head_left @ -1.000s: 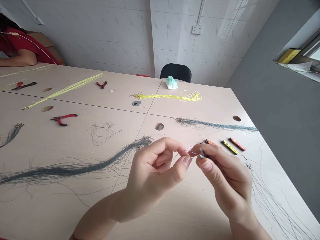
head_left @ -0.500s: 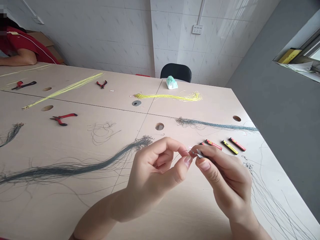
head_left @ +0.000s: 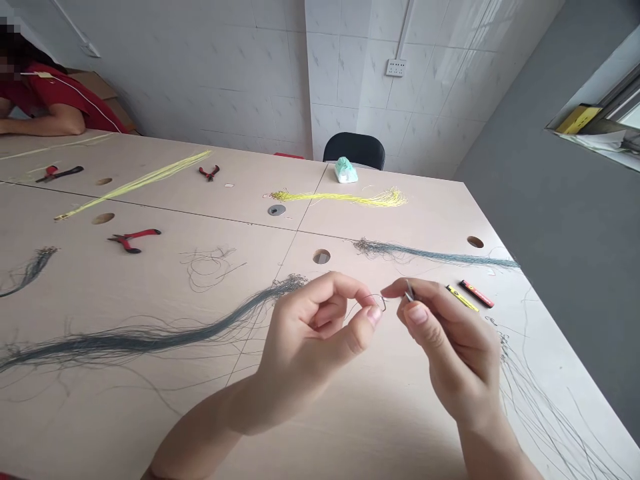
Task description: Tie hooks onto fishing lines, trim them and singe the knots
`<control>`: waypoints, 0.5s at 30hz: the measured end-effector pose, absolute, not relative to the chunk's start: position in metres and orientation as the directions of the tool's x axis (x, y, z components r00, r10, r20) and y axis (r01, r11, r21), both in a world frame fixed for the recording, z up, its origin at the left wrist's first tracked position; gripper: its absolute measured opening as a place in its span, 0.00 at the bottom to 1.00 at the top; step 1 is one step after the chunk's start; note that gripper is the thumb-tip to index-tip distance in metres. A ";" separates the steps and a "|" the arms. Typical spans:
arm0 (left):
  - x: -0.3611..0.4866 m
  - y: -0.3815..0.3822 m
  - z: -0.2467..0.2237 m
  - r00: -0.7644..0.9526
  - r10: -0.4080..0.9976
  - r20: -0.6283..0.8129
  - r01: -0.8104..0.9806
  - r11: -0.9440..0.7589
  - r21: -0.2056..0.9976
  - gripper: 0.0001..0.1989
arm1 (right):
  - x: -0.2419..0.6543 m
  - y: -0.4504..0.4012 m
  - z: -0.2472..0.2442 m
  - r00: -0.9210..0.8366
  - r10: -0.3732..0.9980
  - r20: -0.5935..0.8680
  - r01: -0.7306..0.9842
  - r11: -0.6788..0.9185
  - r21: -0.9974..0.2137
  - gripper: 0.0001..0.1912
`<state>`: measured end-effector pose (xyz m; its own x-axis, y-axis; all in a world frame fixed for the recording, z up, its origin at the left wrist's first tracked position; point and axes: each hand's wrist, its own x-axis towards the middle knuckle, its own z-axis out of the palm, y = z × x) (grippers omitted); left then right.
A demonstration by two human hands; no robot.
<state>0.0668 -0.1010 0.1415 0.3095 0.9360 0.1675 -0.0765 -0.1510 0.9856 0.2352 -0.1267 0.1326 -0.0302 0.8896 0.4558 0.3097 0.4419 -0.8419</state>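
Observation:
My left hand (head_left: pixel 315 347) is closed, thumb and forefinger pinching a thin dark line. From the fingertips sticks out a small curved, hook-like end (head_left: pixel 383 304). My right hand (head_left: pixel 453 353) is closed around a small pointed metal tool (head_left: pixel 409 292). Only its grey tips show between thumb and forefinger; the rest is hidden in the palm, so its exact kind is unclear. A short gap separates the tool from the hook-like end. Behind my left hand lies a long bundle of dark lines (head_left: pixel 165 339), with a cluster of small hook-like ends.
Red-handled pliers (head_left: pixel 133 240) and a loose coil of line (head_left: pixel 207 268) lie left. Yellow bundles (head_left: pixel 345 197) and a blue-grey bundle (head_left: pixel 440 255) lie farther back. Red and yellow sticks (head_left: pixel 476 293) and loose lines (head_left: pixel 555 413) are right. A person in red (head_left: pixel 65 100) sits far left.
My right hand has drawn slightly right, and the metal tips have parted from the line's end. The hook-like end now shows beyond my left fingertips. The view has shifted a little.

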 end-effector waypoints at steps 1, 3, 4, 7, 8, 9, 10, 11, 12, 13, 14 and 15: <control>0.067 -0.100 0.141 0.298 0.939 0.171 -0.077 -0.155 0.985 0.04 | 0.235 -0.121 0.129 -0.021 0.901 0.433 0.335 0.415 -0.846 0.08; 0.066 -0.096 0.141 0.260 0.949 0.179 -0.073 -0.165 0.984 0.05 | 0.234 -0.106 0.113 -0.011 0.933 0.360 0.403 0.334 -0.852 0.13; 0.066 -0.094 0.141 0.243 0.954 0.174 -0.070 -0.162 0.984 0.05 | 0.234 -0.098 0.100 -0.008 0.951 0.310 0.448 0.280 -0.849 0.15; 0.065 -0.085 0.137 0.235 0.966 0.107 -0.075 -0.091 0.993 0.07 | 0.236 -0.077 0.047 -0.046 0.985 0.166 0.670 0.154 -0.726 0.18; 0.065 -0.082 0.135 0.242 0.967 0.079 -0.083 -0.061 0.995 0.08 | 0.237 -0.072 0.029 -0.063 0.985 0.158 0.747 0.152 -0.648 0.18; 0.065 -0.079 0.132 0.247 0.967 0.055 -0.094 -0.033 0.995 0.09 | 0.239 -0.070 0.012 -0.090 0.982 0.164 0.801 0.169 -0.574 0.18; 0.065 -0.076 0.130 0.248 0.968 0.037 -0.107 -0.011 0.994 0.10 | 0.241 -0.068 -0.004 -0.115 0.976 0.184 0.835 0.195 -0.514 0.18; 0.066 -0.074 0.127 0.247 0.969 0.021 -0.121 0.009 0.993 0.11 | 0.243 -0.067 -0.016 -0.119 0.973 0.200 0.846 0.205 -0.492 0.18; 0.066 -0.072 0.124 0.243 0.970 0.007 -0.132 0.026 0.991 0.11 | 0.245 -0.067 -0.025 -0.124 0.968 0.216 0.851 0.216 -0.479 0.18; 0.066 -0.071 0.122 0.242 0.970 -0.009 -0.138 0.044 0.990 0.12 | 0.247 -0.068 -0.032 -0.123 0.964 0.235 0.850 0.225 -0.477 0.18; 0.066 -0.071 0.120 0.242 0.970 -0.026 -0.136 0.060 0.989 0.12 | 0.248 -0.068 -0.036 -0.120 0.960 0.253 0.845 0.232 -0.482 0.19; 0.066 -0.071 0.118 0.242 0.969 -0.040 -0.130 0.074 0.989 0.12 | 0.250 -0.068 -0.039 -0.118 0.955 0.272 0.839 0.243 -0.487 0.19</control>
